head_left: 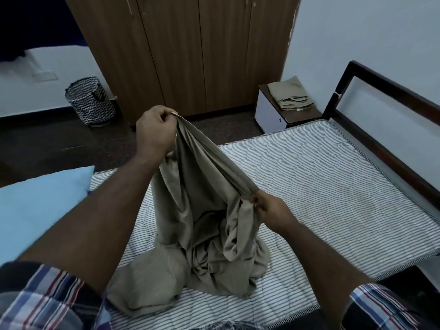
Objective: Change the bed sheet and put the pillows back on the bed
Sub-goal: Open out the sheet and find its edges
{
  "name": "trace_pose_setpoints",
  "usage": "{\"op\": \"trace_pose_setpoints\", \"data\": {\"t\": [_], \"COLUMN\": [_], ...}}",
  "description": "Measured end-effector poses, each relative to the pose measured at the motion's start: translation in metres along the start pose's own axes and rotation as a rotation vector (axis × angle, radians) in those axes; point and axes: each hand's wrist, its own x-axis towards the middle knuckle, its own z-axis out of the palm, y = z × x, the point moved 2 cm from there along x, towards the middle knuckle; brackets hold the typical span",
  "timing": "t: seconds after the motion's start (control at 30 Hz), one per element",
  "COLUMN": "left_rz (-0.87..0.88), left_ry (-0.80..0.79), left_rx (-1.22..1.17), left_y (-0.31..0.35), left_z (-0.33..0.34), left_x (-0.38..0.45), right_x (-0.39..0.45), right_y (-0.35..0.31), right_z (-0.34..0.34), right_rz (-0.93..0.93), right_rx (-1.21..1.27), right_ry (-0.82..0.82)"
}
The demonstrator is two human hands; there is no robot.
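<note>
Laundry basket (91, 101): cylindrical, woven-looking fabric in a black-and-white zigzag, standing on the dark floor at ten o'clock, just beside the wardrobe.

Pillow (35, 206): light blue, smooth cotton-like cover, soft pointed corner, lying at nine o'clock on the mattress edge.

Wardrobe (190, 51): brown wood-grain laminate, flat vertical door panels, filling twelve o'clock; chipped along the right edge.

Left hand (154, 131): raised at eleven o'clock of centre, fingers curled tight round a gathered edge of the bed sheet. A plaid sleeve is rolled above the forearm.

Bed sheet (202, 210): khaki-olive, thin matte cloth, hanging in long folds between both hands and pooling in a crumpled heap on the mattress at six o'clock.

Right hand (271, 210): lower, at four o'clock of centre, fingers and thumb pinching the same bunched edge, drawn taut as a diagonal band up to the left hand.

Mattress (333, 186): quilted, bare, white with fine dark stripes, rectangular, piped border.

Bedside cabinet (273, 113): boxy, dark top, white front, at one o'clock. On it, folded cloth (289, 96): same khaki tone, a flat stack.

Bed frame (381, 110): dark wood rails round a pale panel, at two o'clock.
</note>
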Motion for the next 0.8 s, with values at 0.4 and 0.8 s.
{"op": "trace_pose_setpoints", "data": {"t": [0.4, 0.8], "left_rz": [-0.138, -0.217], "left_ry": [0.052, -0.002], "left_rx": [0.063, 0.157], "left_y": [-0.026, -0.049], "left_z": [0.003, 0.003], "left_x": [0.000, 0.006], "right_x": [0.025, 0.005], "right_y": [-0.010, -0.029], "right_z": [-0.063, -0.137], "right_rz": [0.303, 0.143], "right_rx": [0.367, 1.252], "right_ry": [0.309, 0.001]}}
